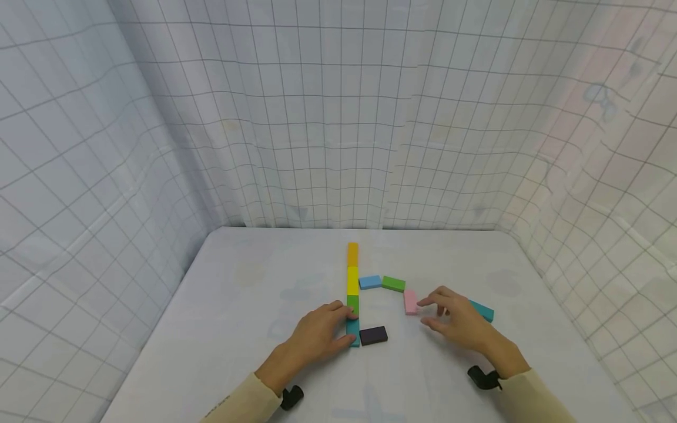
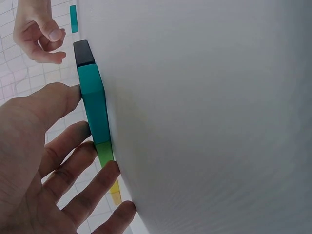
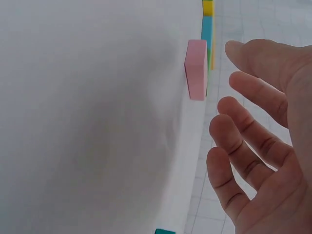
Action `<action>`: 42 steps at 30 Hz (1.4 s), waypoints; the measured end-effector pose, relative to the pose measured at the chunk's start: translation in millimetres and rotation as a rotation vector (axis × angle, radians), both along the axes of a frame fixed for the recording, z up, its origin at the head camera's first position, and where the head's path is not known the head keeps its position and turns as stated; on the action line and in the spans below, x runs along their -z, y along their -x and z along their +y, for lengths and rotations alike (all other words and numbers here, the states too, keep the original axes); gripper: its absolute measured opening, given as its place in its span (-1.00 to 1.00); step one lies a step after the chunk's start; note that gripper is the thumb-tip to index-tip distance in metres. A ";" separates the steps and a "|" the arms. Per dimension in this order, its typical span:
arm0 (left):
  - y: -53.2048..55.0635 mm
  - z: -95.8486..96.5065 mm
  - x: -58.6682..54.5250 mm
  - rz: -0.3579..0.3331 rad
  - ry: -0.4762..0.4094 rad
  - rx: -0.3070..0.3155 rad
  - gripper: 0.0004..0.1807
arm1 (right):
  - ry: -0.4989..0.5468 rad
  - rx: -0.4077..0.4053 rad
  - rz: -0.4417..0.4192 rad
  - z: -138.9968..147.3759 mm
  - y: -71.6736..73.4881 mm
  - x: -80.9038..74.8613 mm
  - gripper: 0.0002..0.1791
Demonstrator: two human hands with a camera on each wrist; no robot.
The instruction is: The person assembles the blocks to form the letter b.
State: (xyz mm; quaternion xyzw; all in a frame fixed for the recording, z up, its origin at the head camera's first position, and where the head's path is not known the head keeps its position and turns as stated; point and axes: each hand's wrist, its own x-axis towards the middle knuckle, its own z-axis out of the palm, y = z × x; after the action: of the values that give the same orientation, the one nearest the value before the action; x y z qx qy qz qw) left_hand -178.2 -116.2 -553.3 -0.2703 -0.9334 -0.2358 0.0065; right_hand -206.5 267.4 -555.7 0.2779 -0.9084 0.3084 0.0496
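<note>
My left hand [image 1: 316, 332] rests at the near end of a straight column of blocks. Its thumb touches the teal block [image 2: 94, 112], and a fingertip lies on the green block [image 1: 352, 304] beyond it. Farther up that column come a yellow block [image 1: 352, 281] and an orange block [image 1: 352, 255]. Just right of the teal block lies a black block [image 1: 373, 335]. My right hand [image 1: 459, 320] hovers beside a pink block [image 3: 197, 70], thumb and fingers apart, holding nothing. A second teal block [image 1: 482, 311] is partly hidden behind that hand.
From the yellow block, a blue block [image 1: 370, 282] and another green block [image 1: 394, 284] curve toward the pink one. White table surface [image 1: 254, 288] surrounds the blocks. Grid-patterned curtains [image 1: 338, 117] close off the back and both sides.
</note>
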 end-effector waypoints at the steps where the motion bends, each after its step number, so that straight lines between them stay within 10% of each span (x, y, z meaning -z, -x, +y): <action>1: 0.3 0.1 0.3 0.001 0.001 0.000 -0.56 | 0.002 0.004 0.018 3.4 0.3 0.7 -0.63; 10: 1.5 0.2 -1.2 0.000 -0.008 0.003 -0.57 | 0.001 0.103 0.136 32.1 0.6 4.3 -0.60; 23: 3.1 1.1 -1.1 -0.012 0.001 0.002 -0.57 | -0.079 0.315 -0.045 74.9 0.3 5.2 -0.34; 42: 2.2 -0.1 -0.2 -0.026 0.001 0.002 -0.56 | -0.102 0.354 -0.057 104.4 0.4 15.9 -0.33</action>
State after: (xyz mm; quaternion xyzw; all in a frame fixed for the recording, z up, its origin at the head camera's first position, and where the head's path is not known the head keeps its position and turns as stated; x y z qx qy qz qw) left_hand -180.4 -116.3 -553.1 -0.2684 -0.9332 -0.2388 -0.0062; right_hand -206.9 371.8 -571.6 0.1070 -0.9587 0.2561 0.0629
